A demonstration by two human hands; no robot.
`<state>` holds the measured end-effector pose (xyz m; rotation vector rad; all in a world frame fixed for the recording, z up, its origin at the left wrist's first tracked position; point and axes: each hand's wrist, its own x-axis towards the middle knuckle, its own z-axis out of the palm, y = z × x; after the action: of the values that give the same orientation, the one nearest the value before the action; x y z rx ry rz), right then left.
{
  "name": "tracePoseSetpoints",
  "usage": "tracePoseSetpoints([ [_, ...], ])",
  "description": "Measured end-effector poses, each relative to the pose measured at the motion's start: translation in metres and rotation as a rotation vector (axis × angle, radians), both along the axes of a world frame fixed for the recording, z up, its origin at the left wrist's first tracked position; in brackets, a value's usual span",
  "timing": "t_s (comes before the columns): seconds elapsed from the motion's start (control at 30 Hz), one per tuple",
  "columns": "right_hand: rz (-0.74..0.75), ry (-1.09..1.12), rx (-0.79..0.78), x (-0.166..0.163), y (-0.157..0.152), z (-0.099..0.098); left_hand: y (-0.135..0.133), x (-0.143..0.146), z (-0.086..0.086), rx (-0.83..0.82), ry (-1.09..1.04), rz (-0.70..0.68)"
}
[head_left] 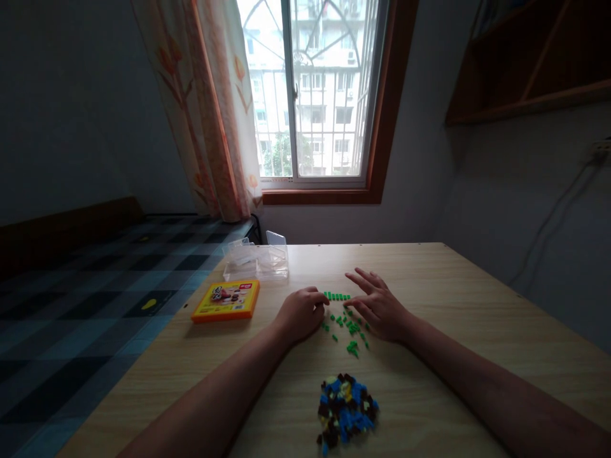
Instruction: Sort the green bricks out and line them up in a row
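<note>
Small green building bricks (353, 327) lie loosely scattered on the table between my hands. Just beyond them, several more form a straight row of green bricks (337, 296). My left hand (304, 312) rests at the row's left end, its fingers curled and closed; whatever they may pinch is hidden. At the right end is my right hand (375, 305), fingers spread, the index fingertip down by a green brick. Nearer to me sits a heap of blue, dark brown and pale yellow bricks (347, 410).
A yellow and orange box (226, 301) lies flat on the left of the wooden table (443, 381). Behind it stands a clear plastic case (256, 261) with raised flaps. A bed with a checked cover (95, 286) adjoins the left side. The window (315, 95) is ahead.
</note>
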<state>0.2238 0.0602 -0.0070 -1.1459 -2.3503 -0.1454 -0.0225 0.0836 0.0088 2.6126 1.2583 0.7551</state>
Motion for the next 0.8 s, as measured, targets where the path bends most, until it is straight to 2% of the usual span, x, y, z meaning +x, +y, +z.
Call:
tracePoseSetpoints([
  [0.3,-0.122,0.041,0.016,0.017,0.012,-0.009,0.002,-0.001,0.0,-0.002,0.017,-0.001],
  [0.57,-0.11,0.077,0.079,0.015,0.013,-0.009,0.002,-0.001,-0.002,0.003,0.026,0.001],
  [0.8,-0.115,0.045,0.045,0.009,0.008,-0.006,0.001,-0.001,-0.001,-0.002,0.028,0.0],
])
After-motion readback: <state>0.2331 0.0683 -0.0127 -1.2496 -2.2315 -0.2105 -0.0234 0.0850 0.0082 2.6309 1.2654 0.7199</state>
